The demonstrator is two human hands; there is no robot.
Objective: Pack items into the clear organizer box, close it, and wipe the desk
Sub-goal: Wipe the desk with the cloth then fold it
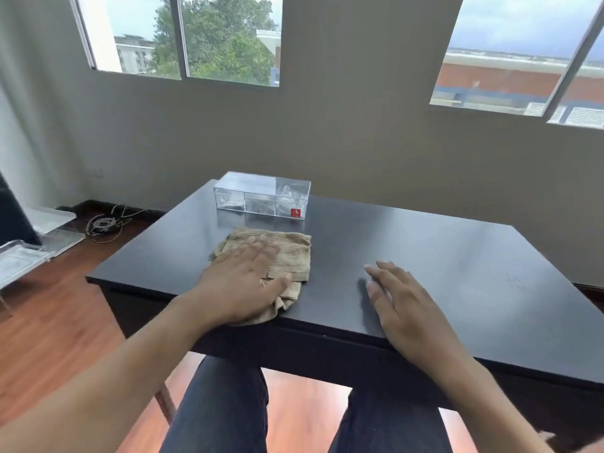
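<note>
The left hand (242, 282) presses flat, fingers straight, on the tan cloth (281, 256) at lower centre of the frame, near the worktop (457, 256) front edge. The right hand (402, 299) rests open on bare worktop to its right. The clear organizer box (261, 195), closed, sits just above the cloth; unwiped surface lies mostly rightward.

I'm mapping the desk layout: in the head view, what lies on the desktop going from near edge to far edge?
Left hand pressing flat on the tan cloth → clear organizer box, lid closed, near the far edge.
</note>
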